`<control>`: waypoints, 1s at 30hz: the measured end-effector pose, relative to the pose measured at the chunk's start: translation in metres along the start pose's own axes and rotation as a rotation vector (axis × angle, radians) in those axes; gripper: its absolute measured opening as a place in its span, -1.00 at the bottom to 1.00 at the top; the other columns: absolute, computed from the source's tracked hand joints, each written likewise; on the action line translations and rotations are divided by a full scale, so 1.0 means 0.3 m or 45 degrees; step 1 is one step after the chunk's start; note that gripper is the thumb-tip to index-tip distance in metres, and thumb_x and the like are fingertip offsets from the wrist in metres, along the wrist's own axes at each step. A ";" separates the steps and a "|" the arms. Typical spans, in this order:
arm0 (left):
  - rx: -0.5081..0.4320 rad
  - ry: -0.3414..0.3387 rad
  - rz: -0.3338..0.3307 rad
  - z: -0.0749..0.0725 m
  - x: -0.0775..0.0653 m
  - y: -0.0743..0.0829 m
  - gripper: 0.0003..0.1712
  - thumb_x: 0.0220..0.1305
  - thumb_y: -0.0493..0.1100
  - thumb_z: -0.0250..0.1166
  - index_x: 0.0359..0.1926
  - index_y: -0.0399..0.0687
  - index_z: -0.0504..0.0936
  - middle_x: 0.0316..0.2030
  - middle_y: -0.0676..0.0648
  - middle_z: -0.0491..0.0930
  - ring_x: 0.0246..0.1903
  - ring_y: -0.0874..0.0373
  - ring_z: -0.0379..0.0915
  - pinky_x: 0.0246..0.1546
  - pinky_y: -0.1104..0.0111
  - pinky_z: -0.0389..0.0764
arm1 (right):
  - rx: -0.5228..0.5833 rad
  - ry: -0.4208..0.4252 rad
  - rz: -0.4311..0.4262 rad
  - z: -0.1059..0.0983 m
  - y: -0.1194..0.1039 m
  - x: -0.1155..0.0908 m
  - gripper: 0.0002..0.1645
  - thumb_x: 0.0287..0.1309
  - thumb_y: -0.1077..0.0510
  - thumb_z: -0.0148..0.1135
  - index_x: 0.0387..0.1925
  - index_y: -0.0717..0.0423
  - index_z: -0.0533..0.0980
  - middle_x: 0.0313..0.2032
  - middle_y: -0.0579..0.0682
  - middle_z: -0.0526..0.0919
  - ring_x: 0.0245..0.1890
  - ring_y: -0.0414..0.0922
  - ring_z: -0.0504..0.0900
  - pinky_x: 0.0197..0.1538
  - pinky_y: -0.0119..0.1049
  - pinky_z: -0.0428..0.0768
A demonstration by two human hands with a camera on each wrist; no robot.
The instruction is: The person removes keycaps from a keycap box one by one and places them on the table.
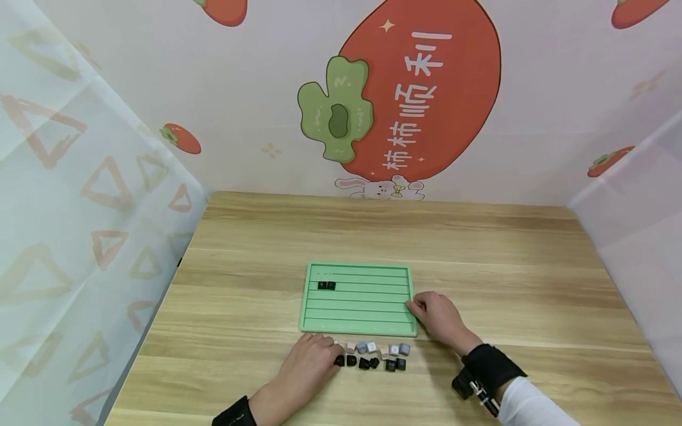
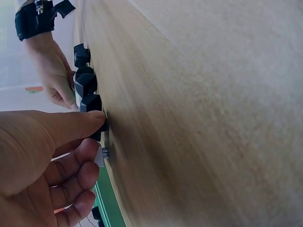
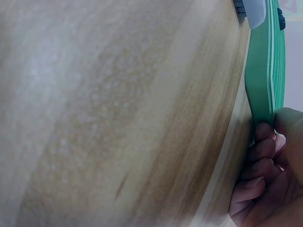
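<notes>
A green ridged tray (image 1: 358, 324) lies on the wooden table, with two black keycaps (image 1: 327, 286) side by side on one of its upper rows. My right hand (image 1: 439, 316) grips the tray's right edge; in the right wrist view its thumb (image 3: 289, 120) lies on the rim and the other fingers curl below. At the left end of a line of loose keycaps, my left hand (image 1: 309, 361) pinches a black keycap (image 1: 339, 360). The left wrist view shows its thumb (image 2: 90, 124) pressed on that keycap, the index finger mostly hidden behind.
Several more black keycaps (image 1: 364, 363) lie in a row in front of the tray. Just behind them runs a row of white, beige and grey keycaps (image 1: 372, 348). Printed cloth walls (image 1: 256, 106) enclose the table (image 1: 479, 254) at the back and sides.
</notes>
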State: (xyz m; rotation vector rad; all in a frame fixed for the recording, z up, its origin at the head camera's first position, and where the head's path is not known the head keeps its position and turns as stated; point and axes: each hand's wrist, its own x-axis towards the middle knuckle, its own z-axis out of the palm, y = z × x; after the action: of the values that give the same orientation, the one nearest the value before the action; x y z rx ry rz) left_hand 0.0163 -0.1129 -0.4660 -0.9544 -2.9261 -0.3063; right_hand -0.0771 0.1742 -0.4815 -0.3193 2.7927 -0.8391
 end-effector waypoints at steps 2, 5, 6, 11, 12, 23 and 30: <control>-0.004 -0.002 -0.002 0.000 -0.001 0.000 -0.74 -0.10 -0.03 0.43 -0.30 0.05 0.69 -0.41 0.11 0.62 -0.34 0.22 0.50 -0.28 0.35 0.43 | 0.002 0.001 -0.002 0.001 0.000 -0.001 -0.53 0.24 0.01 0.11 -0.76 0.00 0.29 -0.79 -0.17 0.20 -0.75 -0.23 0.20 -0.55 -0.35 0.18; -0.011 -0.007 -0.006 0.001 -0.002 0.001 -0.73 -0.09 -0.03 0.43 -0.30 0.05 0.69 -0.40 0.11 0.62 -0.34 0.22 0.50 -0.27 0.35 0.44 | 0.004 -0.002 -0.003 0.002 -0.001 -0.004 -0.53 0.25 0.01 0.10 -0.76 0.00 0.29 -0.79 -0.17 0.19 -0.75 -0.23 0.19 -0.54 -0.35 0.18; -0.011 -0.007 -0.006 0.001 -0.004 0.001 -0.73 -0.09 -0.03 0.42 -0.30 0.05 0.69 -0.40 0.11 0.63 -0.34 0.22 0.50 -0.26 0.34 0.44 | 0.006 -0.002 -0.003 0.003 -0.001 -0.005 -0.53 0.25 0.02 0.10 -0.76 0.00 0.29 -0.79 -0.17 0.19 -0.75 -0.23 0.19 -0.54 -0.35 0.17; -0.014 0.001 -0.001 -0.001 -0.007 0.004 -0.72 -0.09 0.00 0.42 -0.29 0.05 0.69 -0.41 0.11 0.63 -0.37 0.24 0.48 -0.25 0.33 0.45 | 0.005 -0.003 0.004 0.005 -0.002 -0.007 -0.53 0.24 0.01 0.11 -0.76 0.00 0.29 -0.79 -0.17 0.20 -0.75 -0.23 0.19 -0.54 -0.35 0.18; -0.016 0.004 0.001 -0.002 -0.007 0.005 -0.71 -0.09 0.00 0.42 -0.28 0.05 0.69 -0.41 0.12 0.63 -0.37 0.24 0.48 -0.24 0.33 0.45 | 0.004 -0.003 0.005 0.005 -0.002 -0.007 -0.53 0.24 0.01 0.11 -0.76 0.00 0.29 -0.79 -0.17 0.19 -0.75 -0.23 0.19 -0.54 -0.35 0.17; -0.073 0.035 -0.036 -0.018 0.006 0.004 -0.75 -0.04 -0.03 0.39 -0.27 0.05 0.70 -0.36 0.12 0.64 -0.31 0.23 0.50 -0.27 0.35 0.44 | 0.007 -0.007 0.016 0.004 -0.004 -0.005 -0.53 0.24 0.01 0.11 -0.75 0.00 0.29 -0.79 -0.17 0.19 -0.75 -0.22 0.20 -0.54 -0.35 0.18; -0.067 0.114 -0.036 -0.024 0.018 -0.014 -0.81 -0.01 -0.03 0.38 -0.33 0.07 0.70 -0.44 0.15 0.61 -0.44 0.29 0.42 -0.41 0.43 0.34 | 0.019 -0.004 0.015 0.002 -0.002 -0.003 -0.53 0.25 0.02 0.10 -0.75 0.01 0.29 -0.79 -0.17 0.18 -0.75 -0.22 0.19 -0.54 -0.35 0.16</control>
State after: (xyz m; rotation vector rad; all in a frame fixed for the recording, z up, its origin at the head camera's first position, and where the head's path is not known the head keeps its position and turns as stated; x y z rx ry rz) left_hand 0.0092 -0.1145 -0.4590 -0.8814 -2.8657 -0.4182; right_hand -0.0761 0.1735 -0.4815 -0.3008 2.7809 -0.8558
